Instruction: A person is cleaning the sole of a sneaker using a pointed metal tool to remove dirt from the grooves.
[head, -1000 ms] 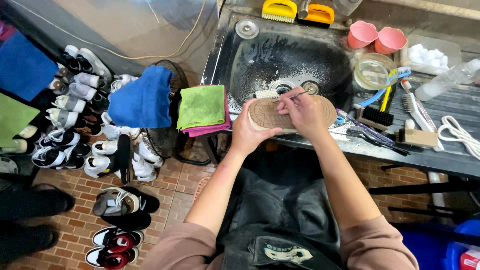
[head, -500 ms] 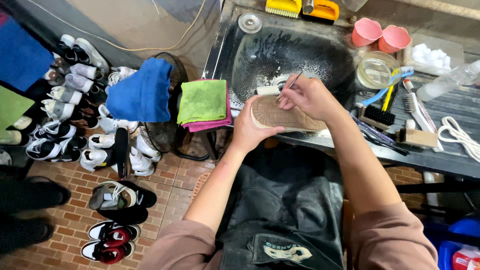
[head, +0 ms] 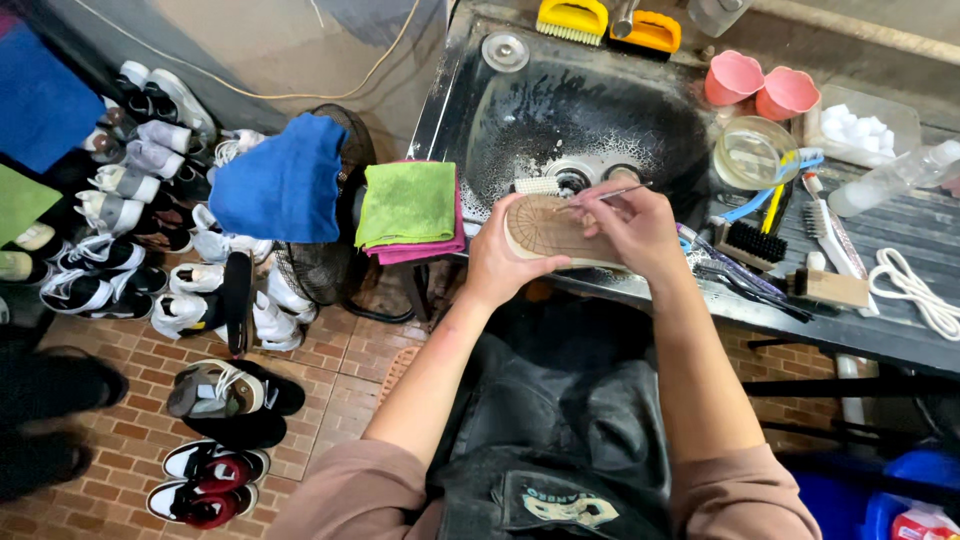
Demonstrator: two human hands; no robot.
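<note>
My left hand (head: 505, 268) grips a shoe (head: 548, 230) held sole-up over the front edge of a black sink (head: 590, 110); the tan, ribbed sole faces me. My right hand (head: 635, 225) pinches a thin metal pick (head: 600, 196) whose tip rests on the sole near its far edge. A small white brush (head: 537, 185) lies in the sink just beyond the shoe.
Green and pink cloths (head: 408, 205) and a blue cloth (head: 285, 180) hang left of the sink. Many shoes (head: 130, 240) cover the brick floor at left. Brushes (head: 755, 240), pink cups (head: 760, 85), a glass bowl (head: 755, 150) and white laces (head: 915, 295) sit on the dark counter right.
My right hand has shifted slightly with the pick along the sole's far edge. The shoe stays held in my left hand over the sink's edge.
</note>
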